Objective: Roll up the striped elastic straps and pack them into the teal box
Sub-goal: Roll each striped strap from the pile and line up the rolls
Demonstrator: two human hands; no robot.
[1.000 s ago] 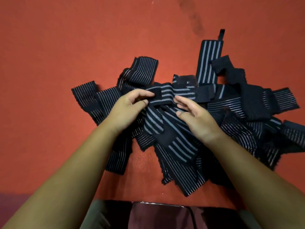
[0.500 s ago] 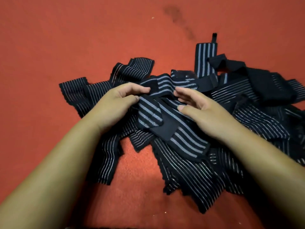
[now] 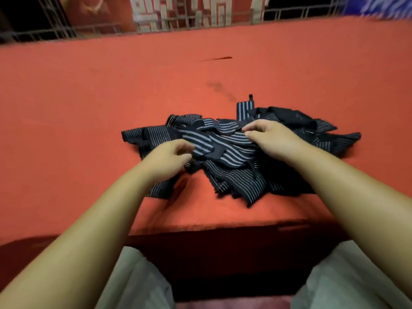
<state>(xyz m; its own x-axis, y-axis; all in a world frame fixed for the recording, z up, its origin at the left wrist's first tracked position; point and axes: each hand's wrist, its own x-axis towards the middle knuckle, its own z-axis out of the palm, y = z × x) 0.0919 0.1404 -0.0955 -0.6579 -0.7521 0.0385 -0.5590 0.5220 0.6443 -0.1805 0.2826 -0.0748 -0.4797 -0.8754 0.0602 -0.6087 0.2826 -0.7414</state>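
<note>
My left fingertips (image 3: 186, 150) are curled in tight, pinching the near edge of the broad-striped strap (image 3: 225, 139) beside its plain dark patch (image 3: 213, 153). My right fingertips (image 3: 246, 130) are curled too, nipping the far part of the same strap; how much cloth they hold I cannot tell, as the knuckles hide it. A second ago both hands sat close together over the middle of this strap, the right fingers lying nearly straight. Now my left hand (image 3: 168, 158) has drawn towards me and my right hand (image 3: 270, 138) has gone up and away, so they stand apart with the strap between them.

I judge that I have singled this one out and am pulling it free to lay it flat, with rolling not yet begun. It lies on top of the pile of striped straps (image 3: 245, 184), tangled on the red tablecloth (image 3: 89, 108), none rolled.

My head has lifted as well: the table's far edge and a metal railing (image 3: 66, 30) now show. No teal box is in view, so I have yet to find it.
</note>
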